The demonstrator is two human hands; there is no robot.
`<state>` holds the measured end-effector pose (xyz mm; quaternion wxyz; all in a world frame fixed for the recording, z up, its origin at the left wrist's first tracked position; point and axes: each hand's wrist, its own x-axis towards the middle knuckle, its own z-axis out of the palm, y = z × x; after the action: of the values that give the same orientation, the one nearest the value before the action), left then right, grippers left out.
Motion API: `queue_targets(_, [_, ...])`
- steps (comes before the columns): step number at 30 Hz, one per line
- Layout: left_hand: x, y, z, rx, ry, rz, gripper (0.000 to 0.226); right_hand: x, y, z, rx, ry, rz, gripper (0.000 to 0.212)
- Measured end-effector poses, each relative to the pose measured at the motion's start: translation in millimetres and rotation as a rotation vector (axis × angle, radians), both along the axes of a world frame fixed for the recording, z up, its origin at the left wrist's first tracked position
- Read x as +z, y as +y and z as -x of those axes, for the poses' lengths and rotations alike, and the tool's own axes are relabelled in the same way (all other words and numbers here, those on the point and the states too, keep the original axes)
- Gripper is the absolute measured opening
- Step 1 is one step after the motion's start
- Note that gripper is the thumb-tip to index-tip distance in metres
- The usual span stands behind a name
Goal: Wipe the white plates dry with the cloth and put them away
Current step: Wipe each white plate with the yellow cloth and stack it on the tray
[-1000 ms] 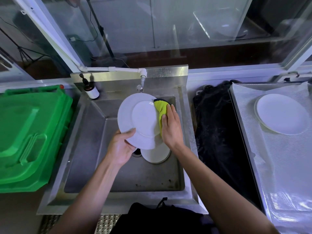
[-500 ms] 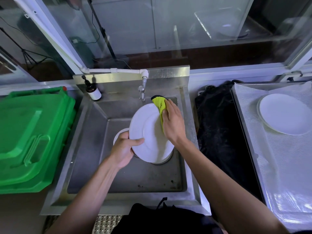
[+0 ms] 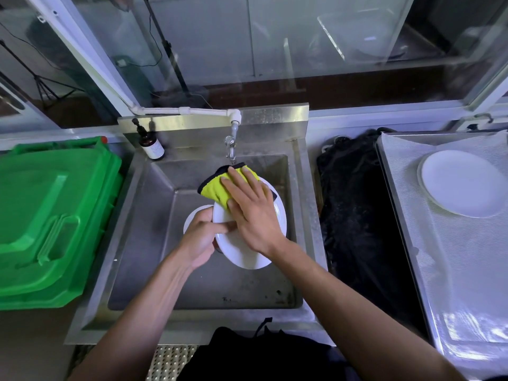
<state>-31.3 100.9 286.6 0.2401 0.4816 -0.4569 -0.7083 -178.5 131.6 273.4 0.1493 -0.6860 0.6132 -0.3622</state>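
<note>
a steel sink (image 3: 143, 257) stands under glass panes (image 3: 275, 37) in pale frames, with reflections across them. a white pipe (image 3: 187, 110) runs along the backsplash to a tap (image 3: 231, 145). a brown bottle (image 3: 152, 147) stands on the back left corner. a green bin (image 3: 55, 215) sits left, a black cloth (image 3: 357, 229) and a lined counter (image 3: 453, 270) right. perforated metal floor (image 3: 171, 361) shows below.

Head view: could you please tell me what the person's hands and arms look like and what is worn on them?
The left hand and right hand are bare: no gloves, rings, watch or bracelet show. The left forearm and right forearm are uncovered, with no sleeve in view. A dark garment shows at the lower edge.
</note>
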Motion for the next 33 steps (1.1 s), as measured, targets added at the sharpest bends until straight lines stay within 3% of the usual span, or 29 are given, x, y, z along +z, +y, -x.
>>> queue_targets(7, [5.8,2.8,-2.3,-0.002,0.002,0.014,0.041,0.7,5.5,13.5,0.108,-0.005,0.040,0.047])
queue_targets(17, [11.9,3.0,-2.5,0.048,-0.024,0.026,0.055,-15.4,-22.1,36.1,-0.137,-0.199,-0.146,0.051])
queue_targets(25, [10.0,4.4,1.0,0.112,-0.009,0.020,0.045,-24.8,-15.8,36.0,-0.268,-0.363,-0.266,0.055])
queue_targets(30, [11.5,-1.8,10.3,0.201,0.027,0.067,0.021,-20.8,-7.2,24.2,-0.335,-0.375,-0.287,0.058])
queue_targets(33, [16.1,-5.9,17.8,0.219,0.064,0.089,0.026,-14.8,-4.2,12.1,-0.355,-0.395,-0.261,0.058])
